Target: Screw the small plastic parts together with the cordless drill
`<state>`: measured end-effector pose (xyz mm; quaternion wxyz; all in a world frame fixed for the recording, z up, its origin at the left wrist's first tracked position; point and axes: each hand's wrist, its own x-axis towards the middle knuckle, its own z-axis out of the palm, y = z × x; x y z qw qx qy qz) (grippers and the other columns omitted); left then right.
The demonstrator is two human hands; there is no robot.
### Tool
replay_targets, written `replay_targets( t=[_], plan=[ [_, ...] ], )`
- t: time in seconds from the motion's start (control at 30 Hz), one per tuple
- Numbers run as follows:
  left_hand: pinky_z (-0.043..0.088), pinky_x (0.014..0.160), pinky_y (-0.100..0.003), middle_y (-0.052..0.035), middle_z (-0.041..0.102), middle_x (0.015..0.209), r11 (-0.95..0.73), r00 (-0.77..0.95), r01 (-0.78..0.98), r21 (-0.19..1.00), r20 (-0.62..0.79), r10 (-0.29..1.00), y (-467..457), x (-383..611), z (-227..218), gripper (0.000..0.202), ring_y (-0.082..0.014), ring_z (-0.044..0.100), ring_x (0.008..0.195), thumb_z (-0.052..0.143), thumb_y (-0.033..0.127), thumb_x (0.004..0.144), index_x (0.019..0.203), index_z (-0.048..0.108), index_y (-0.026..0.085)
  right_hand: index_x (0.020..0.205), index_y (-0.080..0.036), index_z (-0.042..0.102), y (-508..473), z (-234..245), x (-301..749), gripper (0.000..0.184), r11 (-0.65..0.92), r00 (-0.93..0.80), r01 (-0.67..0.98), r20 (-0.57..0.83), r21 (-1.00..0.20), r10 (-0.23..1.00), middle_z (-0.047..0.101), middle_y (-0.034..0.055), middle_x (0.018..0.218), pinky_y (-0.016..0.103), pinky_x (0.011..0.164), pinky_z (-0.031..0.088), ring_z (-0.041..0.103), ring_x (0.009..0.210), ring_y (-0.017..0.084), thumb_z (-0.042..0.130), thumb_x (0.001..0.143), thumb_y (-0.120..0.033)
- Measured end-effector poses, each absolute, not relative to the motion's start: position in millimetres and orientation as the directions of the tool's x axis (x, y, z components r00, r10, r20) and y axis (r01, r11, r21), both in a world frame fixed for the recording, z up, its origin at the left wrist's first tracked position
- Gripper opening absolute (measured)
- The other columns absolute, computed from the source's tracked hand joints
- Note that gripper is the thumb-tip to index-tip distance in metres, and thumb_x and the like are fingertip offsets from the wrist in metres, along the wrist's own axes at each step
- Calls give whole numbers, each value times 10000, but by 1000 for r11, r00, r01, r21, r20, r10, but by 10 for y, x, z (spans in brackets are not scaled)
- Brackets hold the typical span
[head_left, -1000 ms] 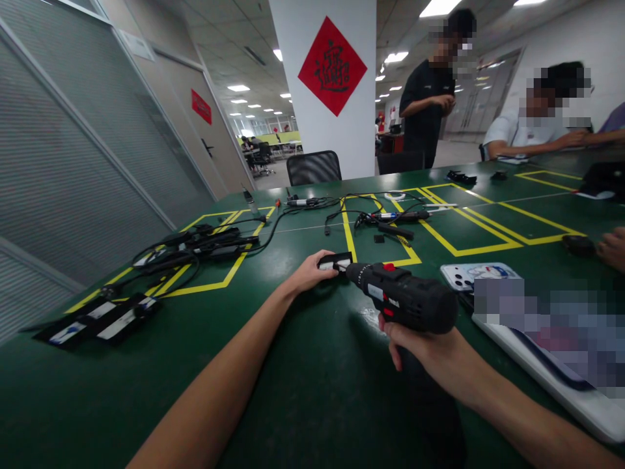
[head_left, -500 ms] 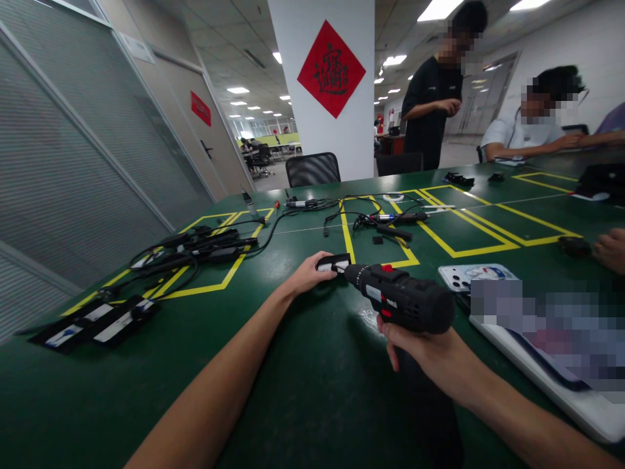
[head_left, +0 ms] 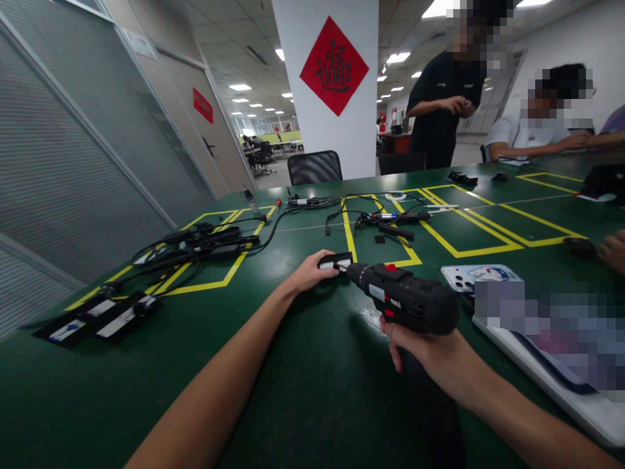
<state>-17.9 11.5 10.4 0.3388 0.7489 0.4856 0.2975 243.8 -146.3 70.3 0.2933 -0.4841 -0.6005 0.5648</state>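
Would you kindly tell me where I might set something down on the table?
Bare tabletop lies between the left forearm and the black panels, and between that forearm and the drill. It is crowded around the cable pile and the phone.

The left hand (head_left: 313,270) hides the left end of the black part (head_left: 346,257). Whether the bit (head_left: 344,268) touches it is too small to tell. The right hand (head_left: 430,355) covers some of the drill (head_left: 415,301)'s grip. On the right, pixelation masks a screen (head_left: 561,339); the edge cuts off the white slab (head_left: 551,396) beneath and a co-worker's hand (head_left: 614,251). The far standing person (head_left: 446,91)'s head is pixelated.
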Motion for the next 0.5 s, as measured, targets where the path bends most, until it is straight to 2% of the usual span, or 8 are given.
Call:
replay_targets(
  t=[0.17, 0.5],
  plan=[
    [427, 696, -255, -27, 583, 933, -290, 346, 527, 799, 109, 932, 117, -175, 97, 497, -156, 531, 793, 626, 370, 675, 1106, 508, 154, 642, -189, 569, -1457, 768, 2414, 249, -111, -337, 283, -207, -953, 918, 563, -29, 555, 274, 604, 381, 523, 576, 124, 513, 833, -339],
    [432, 710, -267, -36, 585, 952, -296, 364, 530, 795, 103, 926, 115, -189, 121, 504, -166, 539, 815, 625, 378, 679, 1114, 504, 155, 739, -187, 578, -1462, 699, 2441, 182, -97, -364, 213, -172, -972, 915, 572, -28, 553, 289, 619, 382, 522, 578, 125, 506, 843, -319]
  ],
)
